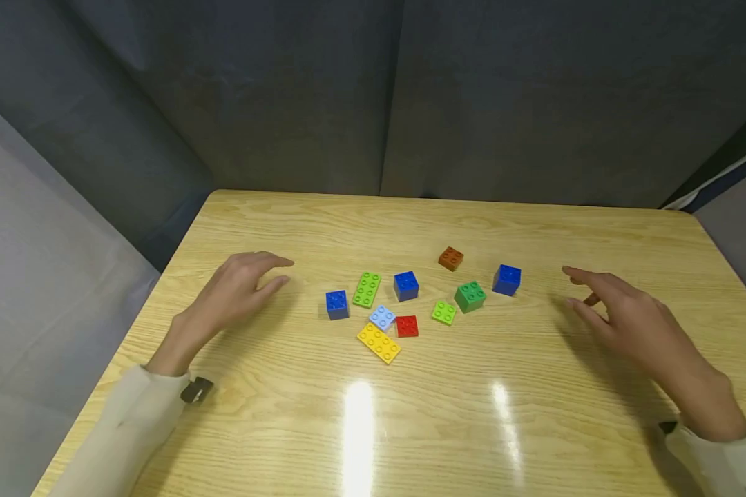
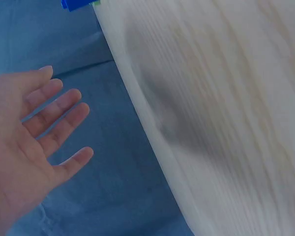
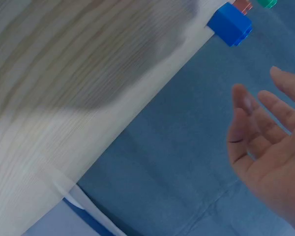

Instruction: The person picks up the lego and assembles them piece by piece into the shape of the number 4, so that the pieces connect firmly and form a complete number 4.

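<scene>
Several studded toy bricks lie loose between my two hands. My left hand [image 1: 239,286] hovers over the table's left side, fingers relaxed, holding nothing; nearest to it is a blue brick [image 1: 337,305]. On the right, my right hand [image 1: 628,317] is also raised and holds nothing, its fingers loosely bent. The closest brick to it is another blue brick [image 1: 507,279], also in the right wrist view [image 3: 229,23]. Beside that stands a green brick [image 1: 470,297]. A long lime brick [image 1: 367,290] and a third blue brick [image 1: 406,286] sit left of centre.
Nearer the front lie a light blue brick [image 1: 382,317], a yellow brick [image 1: 379,343], a red brick [image 1: 407,326] and a small lime brick [image 1: 444,313]. A brown brick [image 1: 450,258] is farthest back. Dark curtains [image 1: 298,103] hang behind the wooden table [image 1: 273,428].
</scene>
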`<control>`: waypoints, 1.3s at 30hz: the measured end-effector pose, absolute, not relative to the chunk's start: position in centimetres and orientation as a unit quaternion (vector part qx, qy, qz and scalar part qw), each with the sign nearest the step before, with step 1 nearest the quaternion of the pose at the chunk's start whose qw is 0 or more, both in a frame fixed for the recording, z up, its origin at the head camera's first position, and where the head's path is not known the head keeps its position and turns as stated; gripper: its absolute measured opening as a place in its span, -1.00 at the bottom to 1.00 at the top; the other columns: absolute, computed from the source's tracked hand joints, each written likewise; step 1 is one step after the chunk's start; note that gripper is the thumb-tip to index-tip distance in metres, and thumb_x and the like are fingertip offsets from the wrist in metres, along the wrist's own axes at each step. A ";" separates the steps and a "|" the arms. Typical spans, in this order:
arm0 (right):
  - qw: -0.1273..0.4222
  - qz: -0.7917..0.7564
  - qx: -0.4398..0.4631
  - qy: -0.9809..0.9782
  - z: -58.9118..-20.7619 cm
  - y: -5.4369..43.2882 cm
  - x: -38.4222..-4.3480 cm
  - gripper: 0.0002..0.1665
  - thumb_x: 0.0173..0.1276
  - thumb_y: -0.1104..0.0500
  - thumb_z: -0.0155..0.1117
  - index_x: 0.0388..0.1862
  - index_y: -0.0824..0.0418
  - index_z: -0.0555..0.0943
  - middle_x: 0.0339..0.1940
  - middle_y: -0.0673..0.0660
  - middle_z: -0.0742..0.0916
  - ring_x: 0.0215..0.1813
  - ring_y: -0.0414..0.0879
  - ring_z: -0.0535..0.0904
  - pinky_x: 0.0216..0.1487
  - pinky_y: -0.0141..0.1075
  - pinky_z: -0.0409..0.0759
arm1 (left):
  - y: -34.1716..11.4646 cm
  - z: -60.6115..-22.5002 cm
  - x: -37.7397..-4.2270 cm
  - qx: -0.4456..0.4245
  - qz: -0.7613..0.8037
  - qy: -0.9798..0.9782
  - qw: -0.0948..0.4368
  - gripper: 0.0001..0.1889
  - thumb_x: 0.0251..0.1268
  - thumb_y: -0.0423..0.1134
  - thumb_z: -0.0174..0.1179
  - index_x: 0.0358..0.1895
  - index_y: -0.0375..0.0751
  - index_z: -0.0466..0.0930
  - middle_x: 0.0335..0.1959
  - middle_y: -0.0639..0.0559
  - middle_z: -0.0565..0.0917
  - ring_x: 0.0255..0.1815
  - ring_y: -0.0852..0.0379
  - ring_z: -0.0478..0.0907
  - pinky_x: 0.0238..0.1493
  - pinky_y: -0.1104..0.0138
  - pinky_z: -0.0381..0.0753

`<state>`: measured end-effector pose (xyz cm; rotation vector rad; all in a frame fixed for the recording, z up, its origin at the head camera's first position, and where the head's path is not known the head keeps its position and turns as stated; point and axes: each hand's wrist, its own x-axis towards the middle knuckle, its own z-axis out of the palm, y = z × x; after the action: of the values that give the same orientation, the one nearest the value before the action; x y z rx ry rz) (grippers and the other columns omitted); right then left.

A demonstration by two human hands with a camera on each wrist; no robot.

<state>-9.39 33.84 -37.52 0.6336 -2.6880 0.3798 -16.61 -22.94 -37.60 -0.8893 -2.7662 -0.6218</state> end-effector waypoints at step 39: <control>0.120 0.171 0.304 -0.929 -37.9 24.5 -9.4 -0.59 0.26 0.30 0.55 0.10 0.19 0.73 -0.20 0.13 0.78 -0.35 -0.13 0.71 -0.49 -0.20 0.65 | -14.7 -38.0 -15.0 -0.434 -0.185 -0.879 0.065 -0.81 0.41 -0.29 0.37 0.00 -0.25 0.77 -0.01 -0.04 0.78 0.10 0.00 0.68 0.37 -0.14 0.43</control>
<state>-9.43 24.50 -37.93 0.8889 -2.7157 0.5007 -15.01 -14.72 -38.00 -1.3112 -2.6529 -0.5592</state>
